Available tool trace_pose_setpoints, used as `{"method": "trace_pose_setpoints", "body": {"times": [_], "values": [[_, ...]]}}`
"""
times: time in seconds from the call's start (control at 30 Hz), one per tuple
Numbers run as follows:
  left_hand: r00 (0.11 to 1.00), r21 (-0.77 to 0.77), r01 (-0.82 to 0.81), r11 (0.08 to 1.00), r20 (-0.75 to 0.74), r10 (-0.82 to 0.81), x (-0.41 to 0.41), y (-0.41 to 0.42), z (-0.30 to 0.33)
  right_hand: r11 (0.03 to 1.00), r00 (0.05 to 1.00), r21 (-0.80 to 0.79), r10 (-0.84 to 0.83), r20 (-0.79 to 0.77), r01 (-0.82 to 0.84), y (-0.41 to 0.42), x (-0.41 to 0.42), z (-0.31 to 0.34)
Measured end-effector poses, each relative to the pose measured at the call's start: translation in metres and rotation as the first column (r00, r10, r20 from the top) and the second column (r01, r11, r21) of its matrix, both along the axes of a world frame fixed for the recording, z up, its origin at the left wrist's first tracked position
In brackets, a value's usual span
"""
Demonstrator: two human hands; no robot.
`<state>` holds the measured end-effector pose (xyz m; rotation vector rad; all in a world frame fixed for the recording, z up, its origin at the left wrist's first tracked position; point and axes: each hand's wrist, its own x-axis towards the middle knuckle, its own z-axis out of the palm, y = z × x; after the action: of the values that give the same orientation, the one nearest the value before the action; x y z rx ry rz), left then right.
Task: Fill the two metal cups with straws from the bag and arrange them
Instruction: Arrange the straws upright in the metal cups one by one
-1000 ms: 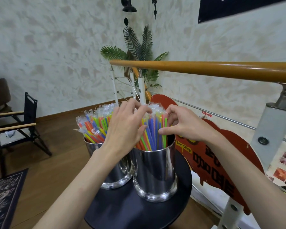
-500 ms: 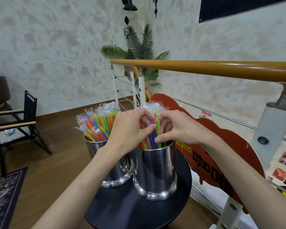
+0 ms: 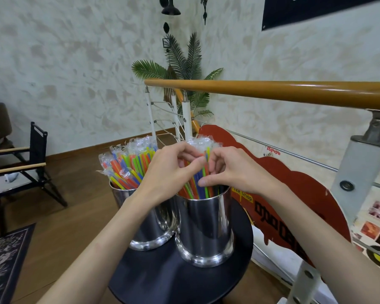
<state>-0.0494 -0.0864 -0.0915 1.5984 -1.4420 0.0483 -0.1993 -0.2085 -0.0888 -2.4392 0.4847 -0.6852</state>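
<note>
Filling looks essentially done, judging by both metal cups packed with wrapped coloured straws; arranging appears to be the step in hand, and no bag visible anywhere in the frame. Near frame centre, on the round black surface point(image 3: 162, 277), standing side by side and touching or nearly so: left cup point(image 3: 150, 224) and right cup point(image 3: 206, 229). In the left cup, straws point(image 3: 127, 165) fanned out and leaning toward the left of the frame, clear wrapper tips splayed. In the right cup, straws point(image 3: 203, 183) standing closer to upright, wrapper tips bunched just above the fingers. Over the right cup, left hand point(image 3: 169, 172) and right hand point(image 3: 233, 172) meeting among the straw tops; each grip curled, fingers and thumb closed on a few straws near their upper ends, exact count impossible to tell. Left to do, probably: evening up the right bundle and perhaps straightening the leaning left one.
</note>
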Motion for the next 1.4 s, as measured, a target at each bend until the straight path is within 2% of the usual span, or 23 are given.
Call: {"method": "trace_pose_setpoints", "body": {"times": [0.13,0.27,0.33,0.47,0.6,0.73,0.9,1.1,1.3,1.4], "values": [[0.998,-0.027,-0.048,0.998,0.045,0.050,-0.002,0.001,0.000,0.999,1.000,-0.036,-0.013,-0.023,0.013,0.005,0.002,-0.002],[0.958,-0.080,-0.185,0.980,0.206,0.198,-0.002,0.003,-0.002,0.996,0.997,0.068,0.064,-0.043,-0.061,-0.003,-0.004,0.002],[0.910,-0.123,-0.247,0.961,0.312,0.274,-0.003,0.005,0.000,0.997,0.998,0.068,0.051,-0.047,-0.048,-0.008,-0.005,0.003],[0.799,-0.154,-0.332,0.931,0.479,0.364,-0.005,0.005,0.000,0.997,0.996,-0.043,-0.062,-0.060,0.060,-0.009,-0.004,0.002],[0.622,-0.255,-0.418,0.872,0.619,0.479,-0.004,0.003,-0.001,0.986,0.989,-0.111,-0.135,-0.066,0.127,-0.004,-0.002,0.001],[0.562,-0.266,-0.355,0.896,0.705,0.432,-0.001,0.004,-0.001,0.976,0.979,-0.130,-0.185,-0.087,0.173,0.001,0.001,0.000],[0.571,-0.185,-0.297,0.937,0.752,0.330,0.004,0.002,-0.007,0.974,0.975,-0.160,-0.182,-0.130,0.160,0.003,0.003,-0.001],[0.585,-0.198,-0.398,0.896,0.697,0.414,0.001,-0.003,-0.015,0.977,0.975,-0.095,-0.198,-0.101,0.189,0.003,-0.001,0.003],[0.609,-0.201,-0.465,0.862,0.634,0.476,-0.002,-0.009,-0.017,0.973,0.975,0.063,-0.220,-0.016,0.221,-0.002,-0.011,0.014],[0.631,-0.182,-0.463,0.868,0.620,0.467,-0.005,-0.010,-0.015,0.973,0.975,0.061,-0.222,-0.017,0.222,-0.002,-0.009,0.011]]}}
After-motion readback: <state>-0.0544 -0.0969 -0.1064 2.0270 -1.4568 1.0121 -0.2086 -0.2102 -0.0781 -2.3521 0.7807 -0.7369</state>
